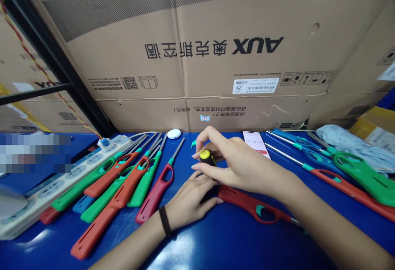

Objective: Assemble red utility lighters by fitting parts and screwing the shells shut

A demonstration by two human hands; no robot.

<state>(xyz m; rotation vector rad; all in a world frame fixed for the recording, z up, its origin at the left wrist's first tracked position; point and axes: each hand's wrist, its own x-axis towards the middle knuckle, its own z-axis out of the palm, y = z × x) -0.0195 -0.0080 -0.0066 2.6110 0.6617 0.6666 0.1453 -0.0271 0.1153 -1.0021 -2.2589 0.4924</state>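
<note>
A screwdriver with a yellow-and-black handle stands roughly upright, pinched between the thumb and fingers of my right hand; its shaft and tip are hidden. Below it lies a dark red gas lighter, its handle end to the left and its metal tube running right under my right forearm. My left hand, with a black band at the wrist, rests on the table and grips that handle end between thumb and fingers. The spot where screwdriver and lighter come together is covered by my hands.
Several gas lighters lie fanned out on the left beside a white power strip. More lighters are on the right, near a light blue cloth. A phone and a white oval case sit before the cardboard wall.
</note>
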